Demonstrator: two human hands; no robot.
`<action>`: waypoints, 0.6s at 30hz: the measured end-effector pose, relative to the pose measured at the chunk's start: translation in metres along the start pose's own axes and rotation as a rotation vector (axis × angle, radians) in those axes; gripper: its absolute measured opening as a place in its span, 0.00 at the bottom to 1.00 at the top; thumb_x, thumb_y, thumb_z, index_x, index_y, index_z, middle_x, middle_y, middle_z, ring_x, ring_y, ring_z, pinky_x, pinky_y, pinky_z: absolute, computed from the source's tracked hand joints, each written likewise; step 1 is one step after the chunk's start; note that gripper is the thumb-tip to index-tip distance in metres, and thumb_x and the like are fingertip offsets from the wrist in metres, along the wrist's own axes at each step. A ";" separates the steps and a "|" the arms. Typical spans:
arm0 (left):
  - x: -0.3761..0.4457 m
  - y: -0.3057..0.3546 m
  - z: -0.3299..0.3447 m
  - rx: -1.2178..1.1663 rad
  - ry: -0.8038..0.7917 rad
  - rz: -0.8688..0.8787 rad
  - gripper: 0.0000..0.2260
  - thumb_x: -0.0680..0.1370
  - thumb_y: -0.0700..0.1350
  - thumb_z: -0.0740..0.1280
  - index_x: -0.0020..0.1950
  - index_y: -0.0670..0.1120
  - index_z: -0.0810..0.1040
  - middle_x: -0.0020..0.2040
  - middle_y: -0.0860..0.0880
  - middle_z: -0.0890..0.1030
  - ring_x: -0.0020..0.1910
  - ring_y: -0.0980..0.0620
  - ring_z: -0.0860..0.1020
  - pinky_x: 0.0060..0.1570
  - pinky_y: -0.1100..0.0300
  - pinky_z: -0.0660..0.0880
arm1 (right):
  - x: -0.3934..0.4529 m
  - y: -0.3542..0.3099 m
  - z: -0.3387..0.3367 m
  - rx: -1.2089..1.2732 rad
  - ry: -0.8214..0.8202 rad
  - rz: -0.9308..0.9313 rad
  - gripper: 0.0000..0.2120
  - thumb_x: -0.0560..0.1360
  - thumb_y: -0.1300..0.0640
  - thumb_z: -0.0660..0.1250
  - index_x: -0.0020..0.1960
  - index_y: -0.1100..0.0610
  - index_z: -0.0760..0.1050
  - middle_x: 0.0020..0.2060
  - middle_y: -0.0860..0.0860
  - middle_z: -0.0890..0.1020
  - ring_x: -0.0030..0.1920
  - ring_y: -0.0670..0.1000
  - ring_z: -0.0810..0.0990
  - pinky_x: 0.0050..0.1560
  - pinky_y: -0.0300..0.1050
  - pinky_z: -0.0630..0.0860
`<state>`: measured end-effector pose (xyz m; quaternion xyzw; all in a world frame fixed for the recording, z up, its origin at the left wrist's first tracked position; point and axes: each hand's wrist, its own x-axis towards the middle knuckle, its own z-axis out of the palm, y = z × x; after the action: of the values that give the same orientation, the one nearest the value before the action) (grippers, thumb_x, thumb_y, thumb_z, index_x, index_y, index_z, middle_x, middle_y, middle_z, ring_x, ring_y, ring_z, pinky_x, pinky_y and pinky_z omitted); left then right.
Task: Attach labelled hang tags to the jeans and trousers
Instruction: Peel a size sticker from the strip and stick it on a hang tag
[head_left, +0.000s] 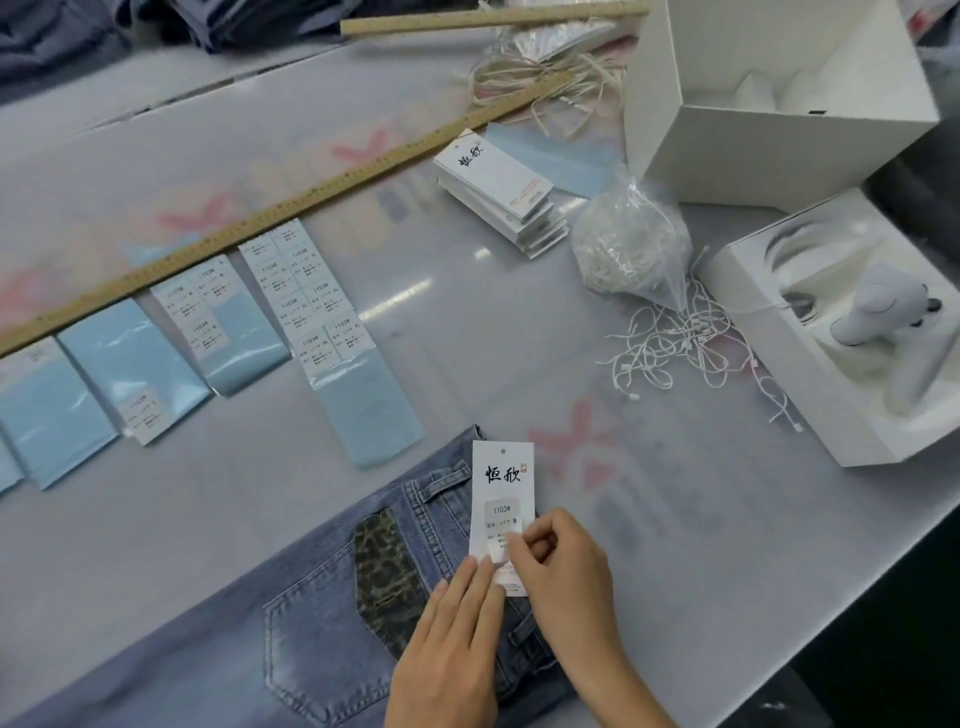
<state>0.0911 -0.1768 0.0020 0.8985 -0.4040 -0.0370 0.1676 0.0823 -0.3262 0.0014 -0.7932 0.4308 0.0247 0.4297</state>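
Note:
A white hang tag (501, 483) with black brush lettering and a size sticker marked 1103# M lies on the waistband of blue jeans (311, 613) at the table's near edge. My left hand (452, 649) presses straight fingers on the tag's lower left corner. My right hand (566, 577) has its fingers curled, with thumb and fingertips on the sticker's lower edge. The jeans show a back pocket and a leopard-print patch (387, 571).
Blue sticker sheets (311, 291) lie in a row at left below a long wooden ruler (291, 208). A stack of blank tags (504, 192), a bag of white strings (631, 249), loose strings (675, 348) and two white boxes (779, 104) stand at right.

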 end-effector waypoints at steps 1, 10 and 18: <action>-0.001 -0.002 0.001 -0.014 0.000 0.006 0.18 0.79 0.42 0.58 0.58 0.40 0.86 0.65 0.44 0.82 0.64 0.45 0.80 0.68 0.51 0.65 | 0.000 -0.001 0.000 -0.010 0.007 -0.018 0.14 0.72 0.52 0.75 0.41 0.47 0.69 0.36 0.43 0.79 0.40 0.39 0.79 0.36 0.32 0.73; 0.019 -0.003 -0.005 -0.571 0.198 -0.443 0.07 0.81 0.44 0.68 0.59 0.51 0.80 0.59 0.62 0.77 0.55 0.58 0.78 0.52 0.63 0.76 | 0.011 -0.003 -0.011 0.151 -0.092 -0.015 0.16 0.70 0.58 0.79 0.51 0.42 0.78 0.39 0.41 0.83 0.34 0.42 0.77 0.37 0.40 0.78; 0.062 -0.015 -0.016 -1.153 -0.109 -0.717 0.21 0.72 0.51 0.79 0.59 0.63 0.74 0.53 0.58 0.84 0.48 0.57 0.83 0.45 0.60 0.80 | 0.000 -0.013 -0.019 0.679 -0.233 0.124 0.06 0.79 0.66 0.69 0.53 0.57 0.80 0.47 0.53 0.88 0.49 0.53 0.87 0.46 0.45 0.83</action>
<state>0.1462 -0.2089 0.0163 0.7406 -0.0049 -0.3450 0.5765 0.0849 -0.3361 0.0224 -0.5699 0.4097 -0.0035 0.7123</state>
